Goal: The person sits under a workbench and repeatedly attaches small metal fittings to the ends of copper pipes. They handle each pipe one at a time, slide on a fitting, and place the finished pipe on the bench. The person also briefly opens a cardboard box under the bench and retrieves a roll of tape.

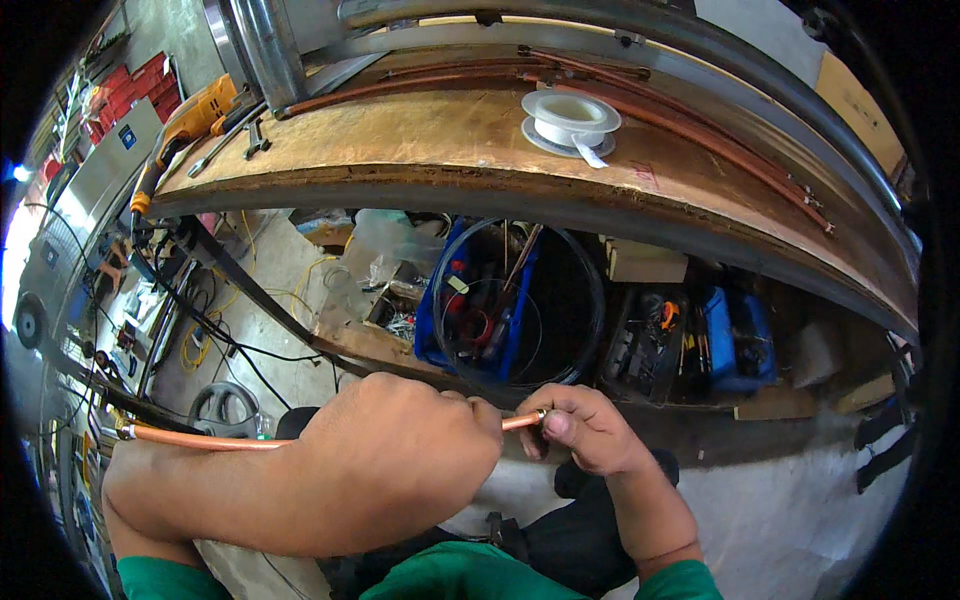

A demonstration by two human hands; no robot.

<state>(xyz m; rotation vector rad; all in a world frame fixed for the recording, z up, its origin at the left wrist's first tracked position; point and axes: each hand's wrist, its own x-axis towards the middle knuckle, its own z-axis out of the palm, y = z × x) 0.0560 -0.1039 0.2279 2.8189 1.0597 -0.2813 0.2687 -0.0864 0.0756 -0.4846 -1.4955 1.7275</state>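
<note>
My left hand (pixel 400 430) is wrapped round a copper tube (pixel 205 441), its back turned up so the fingers are mostly hidden. The tube runs over my left forearm, where a brass fitting (pixel 123 431) sits at its far left end. A short stretch of tube comes out on the right of my fist. At that end my right hand (pixel 590 428) pinches a small brass fitting (pixel 541 415) between thumb and fingers. Whether the fitting is screwed on or just touches the tube, I cannot tell. Both hands are held above my lap, in front of the workbench.
On the wooden workbench (pixel 400 140) lie a white spool of tape (pixel 572 112), an orange power tool (pixel 200 112), a wrench (pixel 257 142) and several copper tubes (pixel 700 140). Blue bins (pixel 428 325) and a coil of thin tubing (pixel 602 300) are below. Black cables (pixel 215 325) cross at left.
</note>
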